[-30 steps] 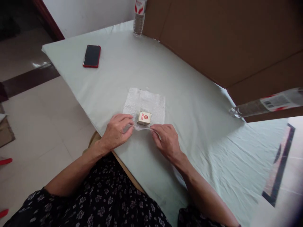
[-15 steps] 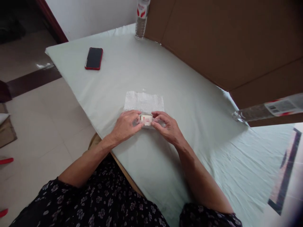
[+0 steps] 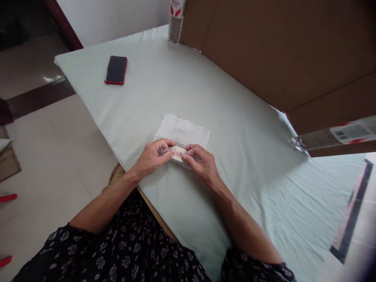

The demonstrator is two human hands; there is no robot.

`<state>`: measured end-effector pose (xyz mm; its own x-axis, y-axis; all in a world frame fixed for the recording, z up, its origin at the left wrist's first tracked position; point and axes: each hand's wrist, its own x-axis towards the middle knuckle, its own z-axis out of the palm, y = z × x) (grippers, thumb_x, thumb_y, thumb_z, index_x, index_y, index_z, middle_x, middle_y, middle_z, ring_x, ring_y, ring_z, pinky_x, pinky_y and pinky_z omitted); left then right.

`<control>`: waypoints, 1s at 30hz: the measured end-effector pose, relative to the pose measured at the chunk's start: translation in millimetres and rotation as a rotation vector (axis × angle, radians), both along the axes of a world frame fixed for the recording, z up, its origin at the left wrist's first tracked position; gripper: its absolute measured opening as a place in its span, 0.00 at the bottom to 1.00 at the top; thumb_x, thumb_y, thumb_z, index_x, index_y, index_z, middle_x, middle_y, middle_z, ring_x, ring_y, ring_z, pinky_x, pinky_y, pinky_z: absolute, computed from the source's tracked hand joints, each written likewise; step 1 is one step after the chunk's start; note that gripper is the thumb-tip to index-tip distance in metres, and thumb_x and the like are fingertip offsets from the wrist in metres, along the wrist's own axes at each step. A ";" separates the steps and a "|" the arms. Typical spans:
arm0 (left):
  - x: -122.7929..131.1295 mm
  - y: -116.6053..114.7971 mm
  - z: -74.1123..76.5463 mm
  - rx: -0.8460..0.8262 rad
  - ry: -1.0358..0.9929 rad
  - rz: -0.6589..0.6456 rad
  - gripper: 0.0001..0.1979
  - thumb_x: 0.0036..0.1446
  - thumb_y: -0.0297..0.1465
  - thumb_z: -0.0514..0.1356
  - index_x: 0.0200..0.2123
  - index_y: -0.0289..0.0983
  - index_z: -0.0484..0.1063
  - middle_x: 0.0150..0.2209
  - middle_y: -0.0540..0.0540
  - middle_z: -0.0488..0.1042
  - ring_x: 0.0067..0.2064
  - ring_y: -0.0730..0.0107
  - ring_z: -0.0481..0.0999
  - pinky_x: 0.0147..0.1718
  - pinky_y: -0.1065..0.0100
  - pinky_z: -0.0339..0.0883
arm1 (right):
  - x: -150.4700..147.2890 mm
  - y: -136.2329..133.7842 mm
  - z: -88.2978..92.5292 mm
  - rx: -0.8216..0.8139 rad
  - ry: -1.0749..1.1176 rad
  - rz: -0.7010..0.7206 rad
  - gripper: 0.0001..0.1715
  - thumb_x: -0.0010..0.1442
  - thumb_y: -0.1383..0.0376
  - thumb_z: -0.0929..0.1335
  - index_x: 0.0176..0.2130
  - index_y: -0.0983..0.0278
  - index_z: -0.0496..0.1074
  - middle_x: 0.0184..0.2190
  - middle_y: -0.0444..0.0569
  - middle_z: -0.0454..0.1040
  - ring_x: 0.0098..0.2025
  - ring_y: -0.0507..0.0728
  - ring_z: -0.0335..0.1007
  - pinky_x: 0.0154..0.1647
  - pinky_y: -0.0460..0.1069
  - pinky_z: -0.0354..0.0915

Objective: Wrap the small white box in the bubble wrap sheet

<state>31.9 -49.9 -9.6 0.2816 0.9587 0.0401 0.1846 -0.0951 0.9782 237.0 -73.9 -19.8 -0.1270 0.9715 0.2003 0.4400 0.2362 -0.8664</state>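
A small whitish box (image 3: 178, 153) with faint reddish print lies at the near end of a sheet of bubble wrap (image 3: 185, 130). My left hand (image 3: 152, 157) grips its left end, thumb in front and fingers behind. At the other end, my right hand (image 3: 202, 161) pinches it in the same way. Clear film or wrap shows between the fingers of both hands. The far part of the sheet lies spread on the table behind the box, and the fingers hide the box's ends.
A phone (image 3: 116, 70) in a red case lies at the far left of the cloth-covered table (image 3: 141, 90). Large cardboard (image 3: 264, 51) stands along the right side, with a plastic bottle (image 3: 175, 27) upright at its far corner and another bottle (image 3: 323, 138) tilted sideways on the right.
The box and sheet have turned clockwise, with the sheet's right side now nearer me. Both hands have shifted slightly left with the box, still gripping its ends.
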 end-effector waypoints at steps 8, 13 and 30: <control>4.3 0.9 -10.4 -0.040 -0.059 0.069 0.13 0.53 0.34 0.64 0.23 0.38 0.63 0.43 0.43 0.81 0.43 0.65 0.79 0.41 0.65 0.70 | -1.5 -2.9 -4.4 -0.043 0.010 -0.058 0.16 0.62 0.54 0.70 0.27 0.59 0.71 0.40 0.48 0.80 0.40 0.57 0.76 0.44 0.53 0.70; 4.5 0.6 -10.8 -0.028 -0.078 0.083 0.14 0.54 0.35 0.65 0.23 0.38 0.64 0.41 0.43 0.81 0.43 0.65 0.80 0.44 0.63 0.71 | -2.3 -3.6 -5.6 -0.042 -0.012 -0.089 0.15 0.61 0.56 0.71 0.27 0.59 0.70 0.39 0.47 0.81 0.41 0.57 0.77 0.44 0.53 0.69; 9.5 3.6 -3.7 -0.035 0.005 0.106 0.13 0.51 0.34 0.65 0.22 0.38 0.65 0.38 0.45 0.81 0.37 0.68 0.77 0.37 0.67 0.69 | 5.3 -4.0 12.1 0.242 -0.410 -0.165 0.06 0.65 0.58 0.70 0.41 0.57 0.73 0.45 0.51 0.81 0.47 0.63 0.75 0.49 0.59 0.64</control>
